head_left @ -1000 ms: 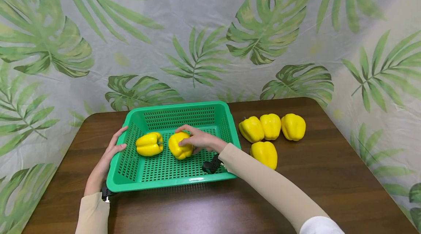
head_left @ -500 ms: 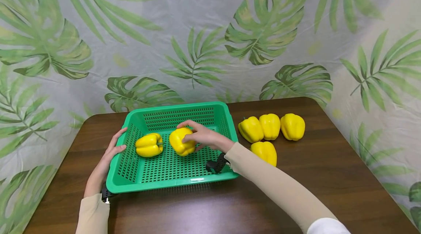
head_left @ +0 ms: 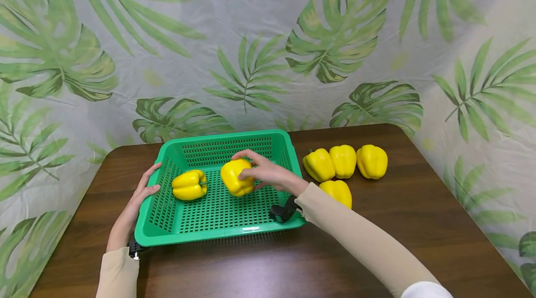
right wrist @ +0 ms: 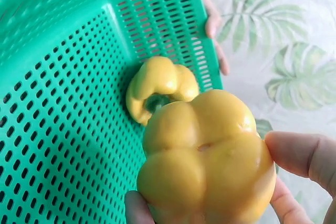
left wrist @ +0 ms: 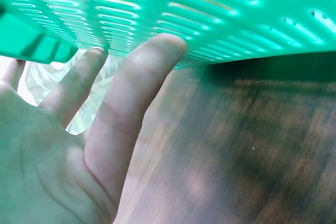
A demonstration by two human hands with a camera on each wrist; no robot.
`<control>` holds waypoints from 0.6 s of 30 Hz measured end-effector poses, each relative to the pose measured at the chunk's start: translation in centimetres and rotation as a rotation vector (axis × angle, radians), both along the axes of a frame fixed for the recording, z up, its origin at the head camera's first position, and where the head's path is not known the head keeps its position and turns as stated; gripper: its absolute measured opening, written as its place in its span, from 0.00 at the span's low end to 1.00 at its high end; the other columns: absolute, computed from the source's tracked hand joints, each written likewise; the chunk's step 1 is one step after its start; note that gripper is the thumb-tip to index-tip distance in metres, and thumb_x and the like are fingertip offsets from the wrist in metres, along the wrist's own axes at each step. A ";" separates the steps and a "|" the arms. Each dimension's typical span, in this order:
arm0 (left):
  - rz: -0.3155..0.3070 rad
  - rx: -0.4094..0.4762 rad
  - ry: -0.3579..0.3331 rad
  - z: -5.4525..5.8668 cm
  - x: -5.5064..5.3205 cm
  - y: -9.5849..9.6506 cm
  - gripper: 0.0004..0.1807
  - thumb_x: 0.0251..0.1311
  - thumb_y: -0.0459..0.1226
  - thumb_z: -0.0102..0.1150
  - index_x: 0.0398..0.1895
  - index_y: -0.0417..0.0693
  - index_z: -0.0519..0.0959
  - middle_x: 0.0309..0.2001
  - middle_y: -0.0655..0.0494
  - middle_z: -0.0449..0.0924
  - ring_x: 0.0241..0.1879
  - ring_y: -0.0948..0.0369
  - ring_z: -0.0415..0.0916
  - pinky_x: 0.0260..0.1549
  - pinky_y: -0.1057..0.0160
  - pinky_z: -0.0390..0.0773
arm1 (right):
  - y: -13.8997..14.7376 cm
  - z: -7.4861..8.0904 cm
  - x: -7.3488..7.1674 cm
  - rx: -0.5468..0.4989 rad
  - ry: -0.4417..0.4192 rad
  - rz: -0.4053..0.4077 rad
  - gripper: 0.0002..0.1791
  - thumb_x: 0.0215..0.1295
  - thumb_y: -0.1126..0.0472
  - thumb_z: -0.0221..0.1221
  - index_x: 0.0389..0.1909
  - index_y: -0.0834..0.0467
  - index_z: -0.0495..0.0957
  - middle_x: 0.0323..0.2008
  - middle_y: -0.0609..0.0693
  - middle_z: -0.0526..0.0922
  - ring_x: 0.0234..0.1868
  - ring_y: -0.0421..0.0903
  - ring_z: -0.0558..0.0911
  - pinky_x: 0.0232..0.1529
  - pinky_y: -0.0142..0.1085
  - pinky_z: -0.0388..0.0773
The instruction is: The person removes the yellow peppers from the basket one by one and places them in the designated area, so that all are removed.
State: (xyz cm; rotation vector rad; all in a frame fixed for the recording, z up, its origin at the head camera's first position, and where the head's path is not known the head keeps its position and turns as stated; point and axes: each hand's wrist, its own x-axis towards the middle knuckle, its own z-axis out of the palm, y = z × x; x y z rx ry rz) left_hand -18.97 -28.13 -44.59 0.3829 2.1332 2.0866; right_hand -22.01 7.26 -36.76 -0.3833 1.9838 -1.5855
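A green plastic basket (head_left: 228,229) with slotted walls stands on the table. My right hand (head_left: 268,173) grips a yellow bell pepper (head_left: 237,178) over the basket's middle. In the right wrist view that held pepper (right wrist: 205,156) turns its lobed end to the camera, with fingertips on both sides. Another yellow bell pepper (head_left: 189,185) lies inside the basket at the left, its green stem facing right. Along the basket's left outer side is my left hand (head_left: 136,200), fingers fairly straight. In the left wrist view its thumb (left wrist: 134,103) touches the slotted wall from outside.
On the brown wooden table (head_left: 398,223), right of the basket, lie several more yellow bell peppers (head_left: 344,161). One nearer pepper (head_left: 338,193) is partly covered by the right sleeve. A leaf-patterned cloth (head_left: 251,33) hangs behind the table.
My right hand has raised the bell pepper slightly and drawn it to the right, away from the pepper lying in the basket. The left hand and the basket stay practically where they were.
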 end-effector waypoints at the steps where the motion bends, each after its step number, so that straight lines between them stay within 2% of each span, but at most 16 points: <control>1: -0.002 -0.006 -0.005 0.0 0.0 0.0 0.29 0.73 0.36 0.34 0.75 0.64 0.49 0.70 0.43 0.40 0.53 0.68 0.69 0.43 0.66 0.77 | 0.2 0.1 0.0 -0.001 0.002 0.000 0.28 0.64 0.63 0.56 0.65 0.49 0.65 0.58 0.59 0.63 0.48 0.56 0.74 0.46 0.56 0.75; 4: -0.012 -0.004 -0.021 0.1 0.2 -0.1 0.29 0.73 0.36 0.34 0.75 0.65 0.48 0.70 0.42 0.40 0.52 0.67 0.71 0.43 0.63 0.78 | 0.7 0.3 0.1 -0.002 0.006 0.000 0.28 0.64 0.63 0.56 0.66 0.49 0.65 0.59 0.59 0.61 0.50 0.56 0.72 0.46 0.55 0.75; 10: -0.023 0.022 0.004 0.0 0.1 0.0 0.29 0.73 0.35 0.33 0.75 0.63 0.48 0.71 0.37 0.36 0.55 0.68 0.69 0.43 0.63 0.77 | 1.7 0.4 0.2 -0.013 0.009 -0.014 0.28 0.64 0.64 0.56 0.66 0.50 0.66 0.60 0.59 0.61 0.50 0.57 0.72 0.43 0.50 0.78; 14: -0.016 0.009 -0.001 0.1 0.1 0.0 0.29 0.73 0.35 0.33 0.75 0.63 0.48 0.70 0.40 0.39 0.53 0.67 0.70 0.43 0.64 0.77 | 2.3 0.4 0.2 -0.022 0.006 -0.023 0.28 0.64 0.65 0.56 0.65 0.49 0.66 0.60 0.59 0.60 0.50 0.57 0.72 0.45 0.53 0.77; 18: -0.012 0.004 -0.010 0.1 0.2 0.0 0.29 0.73 0.35 0.34 0.75 0.64 0.48 0.70 0.39 0.38 0.53 0.68 0.70 0.42 0.64 0.78 | 2.7 0.4 0.2 -0.025 0.016 -0.019 0.29 0.63 0.64 0.57 0.66 0.50 0.65 0.60 0.60 0.60 0.50 0.56 0.72 0.46 0.53 0.76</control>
